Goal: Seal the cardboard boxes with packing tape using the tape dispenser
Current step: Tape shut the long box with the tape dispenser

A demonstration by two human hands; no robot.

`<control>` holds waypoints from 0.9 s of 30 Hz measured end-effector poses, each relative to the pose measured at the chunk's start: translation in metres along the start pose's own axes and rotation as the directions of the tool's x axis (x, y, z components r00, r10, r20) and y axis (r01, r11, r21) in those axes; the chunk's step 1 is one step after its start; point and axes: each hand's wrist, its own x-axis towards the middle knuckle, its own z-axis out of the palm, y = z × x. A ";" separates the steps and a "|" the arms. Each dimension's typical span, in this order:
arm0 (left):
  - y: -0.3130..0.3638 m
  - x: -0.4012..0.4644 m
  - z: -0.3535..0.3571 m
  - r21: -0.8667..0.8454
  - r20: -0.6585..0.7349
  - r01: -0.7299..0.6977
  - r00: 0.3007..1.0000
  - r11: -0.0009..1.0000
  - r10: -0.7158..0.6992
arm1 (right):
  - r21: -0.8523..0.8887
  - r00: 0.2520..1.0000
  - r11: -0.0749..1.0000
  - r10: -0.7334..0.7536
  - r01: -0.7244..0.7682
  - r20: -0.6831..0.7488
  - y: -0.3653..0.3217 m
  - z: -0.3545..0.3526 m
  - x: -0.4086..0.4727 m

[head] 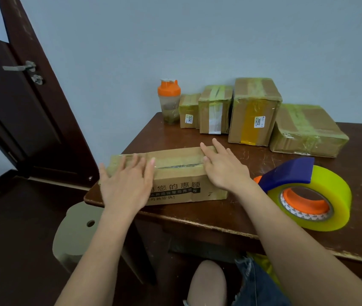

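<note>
Both hands lie flat, fingers straight, left hand (125,187) and right hand (224,167) pressing the long box (176,186) at the table's (220,219) near-left corner; tape dispenser (306,193) lies ungripped at three o'clock, nearer the right.

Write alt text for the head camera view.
Both hands, left hand and right hand, press flat on the taped top of a long brown cardboard box on a dark wooden table. A blue dispenser with yellow tape roll lies right; four taped boxes line the wall.
</note>
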 end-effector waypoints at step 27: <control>-0.055 0.055 0.012 -0.901 0.166 0.264 0.942 0.343 -0.290 | 0.708 0.975 0.693 0.219 -0.134 -0.030 0.011 0.008 0.028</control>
